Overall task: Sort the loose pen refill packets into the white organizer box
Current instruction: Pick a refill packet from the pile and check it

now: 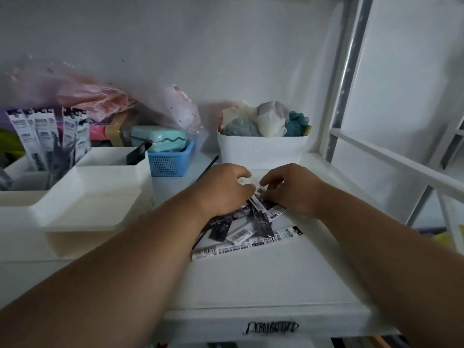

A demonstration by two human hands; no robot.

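Both my hands are down on the loose pile of black-and-white pen refill packets at the centre of the white shelf: my left hand and my right hand sit close together, fingers curled into the top packets. The white plastic organizer box stands at 9 o'clock, some packets upright in its far compartment; a blue mesh basket sits at 11 o'clock.
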